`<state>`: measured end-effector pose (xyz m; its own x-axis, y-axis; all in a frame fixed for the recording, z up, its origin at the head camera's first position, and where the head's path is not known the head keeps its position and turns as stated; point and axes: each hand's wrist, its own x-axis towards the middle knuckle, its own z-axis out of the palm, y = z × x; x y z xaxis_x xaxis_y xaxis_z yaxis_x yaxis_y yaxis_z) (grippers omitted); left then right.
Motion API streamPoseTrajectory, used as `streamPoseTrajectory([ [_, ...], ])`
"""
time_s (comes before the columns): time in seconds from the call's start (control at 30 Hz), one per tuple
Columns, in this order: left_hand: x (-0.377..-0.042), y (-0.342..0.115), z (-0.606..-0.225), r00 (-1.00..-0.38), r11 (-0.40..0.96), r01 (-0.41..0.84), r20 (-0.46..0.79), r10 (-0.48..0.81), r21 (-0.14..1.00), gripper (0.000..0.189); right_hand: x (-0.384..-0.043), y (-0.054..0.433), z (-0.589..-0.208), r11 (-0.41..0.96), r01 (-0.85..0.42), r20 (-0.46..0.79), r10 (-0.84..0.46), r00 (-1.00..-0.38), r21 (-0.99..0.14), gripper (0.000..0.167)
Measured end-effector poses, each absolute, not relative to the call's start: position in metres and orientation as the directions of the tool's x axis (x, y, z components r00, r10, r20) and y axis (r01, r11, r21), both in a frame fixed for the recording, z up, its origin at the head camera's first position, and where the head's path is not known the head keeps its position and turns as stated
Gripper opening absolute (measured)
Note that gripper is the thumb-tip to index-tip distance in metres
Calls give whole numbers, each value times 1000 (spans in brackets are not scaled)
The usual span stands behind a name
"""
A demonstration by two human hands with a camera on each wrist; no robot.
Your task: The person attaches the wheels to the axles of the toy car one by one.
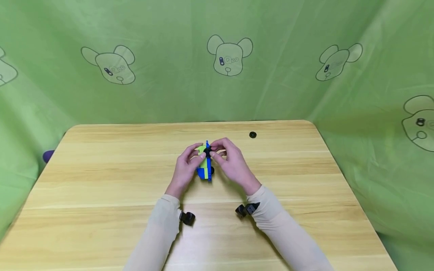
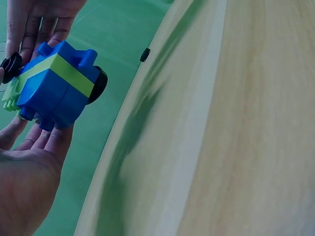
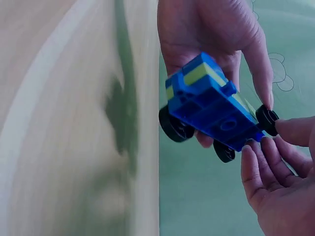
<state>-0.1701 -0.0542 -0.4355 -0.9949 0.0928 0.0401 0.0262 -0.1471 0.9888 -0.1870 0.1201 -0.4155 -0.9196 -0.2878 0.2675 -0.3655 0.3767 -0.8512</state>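
A blue and lime-green toy car (image 1: 205, 171) is held up over the table between both hands. My left hand (image 1: 184, 165) grips its body, fingers around the far side, with the thumb tip at a black wheel (image 3: 267, 120). On the other side, my right hand (image 1: 232, 160) pinches that wheel at the car's edge, thumb on the wheel and fingertips along the underside. Two more black wheels, one large (image 3: 175, 125) and one smaller (image 3: 224, 151), sit on the car. The right wrist view shows the blue underside tilted toward the camera.
A loose black wheel (image 1: 252, 134) lies near the table's back edge, right of the hands. The wooden table (image 1: 101, 169) is enclosed by a green curtain (image 1: 169, 86) with mouse-head prints. Something purple (image 1: 48, 156) shows beyond the left table edge.
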Motion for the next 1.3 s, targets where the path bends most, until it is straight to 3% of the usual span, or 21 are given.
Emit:
streamPoseTrajectory([
  [0.27,-181,-56,-458,-996,-165,54,66,67,985,39,-186,119,-415,343,-221,117,-298,-947,-913,21],
  [0.53,-171,-57,-433,-995,-80,53,59,74,995,42,-188,119,-416,258,-175,86,-324,-942,-950,23],
  [0.8,-182,-57,-459,-997,-54,41,44,64,998,44,-190,117,-418,198,-121,55,-309,-949,-973,19],
  [1.3,-182,-60,-459,-991,-69,22,30,127,997,63,-196,115,-417,103,-69,42,-246,-968,-992,21],
])
